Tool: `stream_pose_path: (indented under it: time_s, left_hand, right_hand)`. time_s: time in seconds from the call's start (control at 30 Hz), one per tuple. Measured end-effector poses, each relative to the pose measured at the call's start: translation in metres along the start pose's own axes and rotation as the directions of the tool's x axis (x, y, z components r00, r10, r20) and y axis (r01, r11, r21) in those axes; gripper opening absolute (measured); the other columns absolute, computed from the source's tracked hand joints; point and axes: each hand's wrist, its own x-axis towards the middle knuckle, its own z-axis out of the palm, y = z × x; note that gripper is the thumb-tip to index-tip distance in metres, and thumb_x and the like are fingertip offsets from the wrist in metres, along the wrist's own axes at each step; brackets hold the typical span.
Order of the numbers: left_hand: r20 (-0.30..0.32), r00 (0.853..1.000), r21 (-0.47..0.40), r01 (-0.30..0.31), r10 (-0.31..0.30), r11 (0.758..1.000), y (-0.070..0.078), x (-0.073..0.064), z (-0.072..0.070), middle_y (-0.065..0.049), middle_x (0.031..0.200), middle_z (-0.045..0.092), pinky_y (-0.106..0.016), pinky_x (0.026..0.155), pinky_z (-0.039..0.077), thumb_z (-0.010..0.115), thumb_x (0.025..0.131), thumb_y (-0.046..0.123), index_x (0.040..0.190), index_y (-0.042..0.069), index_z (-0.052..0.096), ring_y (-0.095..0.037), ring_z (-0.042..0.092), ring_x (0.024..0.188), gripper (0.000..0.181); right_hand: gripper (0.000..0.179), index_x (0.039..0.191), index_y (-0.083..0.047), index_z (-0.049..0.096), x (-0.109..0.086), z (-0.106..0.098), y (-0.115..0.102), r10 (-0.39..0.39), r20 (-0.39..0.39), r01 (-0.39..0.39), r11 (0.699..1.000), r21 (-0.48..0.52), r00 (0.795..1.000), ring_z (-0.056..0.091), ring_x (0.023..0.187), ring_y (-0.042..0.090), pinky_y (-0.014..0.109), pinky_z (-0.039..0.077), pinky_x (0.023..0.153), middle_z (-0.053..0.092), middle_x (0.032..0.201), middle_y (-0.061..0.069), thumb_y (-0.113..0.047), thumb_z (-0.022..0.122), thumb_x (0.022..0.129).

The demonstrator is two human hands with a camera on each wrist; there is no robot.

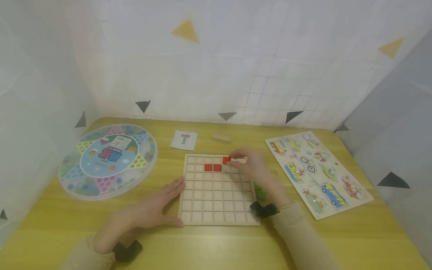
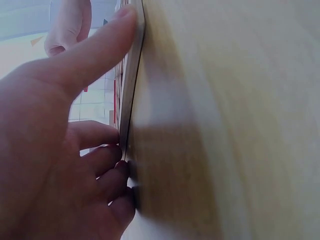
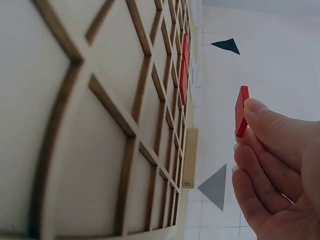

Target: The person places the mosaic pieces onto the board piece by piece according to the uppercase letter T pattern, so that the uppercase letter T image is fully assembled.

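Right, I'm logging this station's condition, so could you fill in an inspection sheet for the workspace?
Surface: yellow wood-grain tabletop.
Job's things: wooden grid board, two red tiles seated side by side; third red tile held clear of it; green pieces by its right edge, partly hidden; T-pattern card beyond.
Clutter: Chinese checkers board, left; vehicle puzzle board, right; wooden block beyond the grid.
Grips: left grip touches the grid board's left edge; right grip pinches the third red tile.
Cables: nothing seen.
Surroundings: pale walls with yellow, black and grey triangles.
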Motion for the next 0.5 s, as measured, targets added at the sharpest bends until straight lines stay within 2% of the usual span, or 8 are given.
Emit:
stream_pose_path:
  time_s: [0.23, 0.5]
  left_hand:
    - [-0.005, 1.0, -0.015, -0.004, 0.004, 1.0, 0.0001, 0.0001, 0.0004, 0.001, 0.169, 0.001, -0.059, 0.122, 0.016, 0.07, 0.079, 0.066, 0.161, 0.017, 0.017, -0.04, 0.01, 0.152, 0.109]
    - [0.0, 1.0, -0.006, 0.011, -0.011, 1.0, -0.0008, 0.0007, 0.0008, 0.005, 0.169, -0.001, -0.056, 0.123, 0.016, 0.07, 0.078, 0.067, 0.161, 0.02, 0.015, -0.036, 0.008, 0.153, 0.11]
  right_hand:
    - [0.022, 0.106, -0.011, 0.075, -0.0005, 0.0038, 0.0011, -0.001, 0.003, 0.001, 1.0, -0.015, 1.0, 0.068, 0.101, 0.023, 0.045, 0.057, 0.09, 0.075, 0.105, 0.004, -0.021, 0.08, 0.087]
    - [0.02, 0.103, -0.011, 0.076, -0.0002, 0.0094, 0.0082, -0.005, 0.002, 0.005, 1.0, -0.017, 1.0, 0.069, 0.098, 0.021, 0.04, 0.06, 0.084, 0.076, 0.103, 0.003, -0.021, 0.08, 0.086]
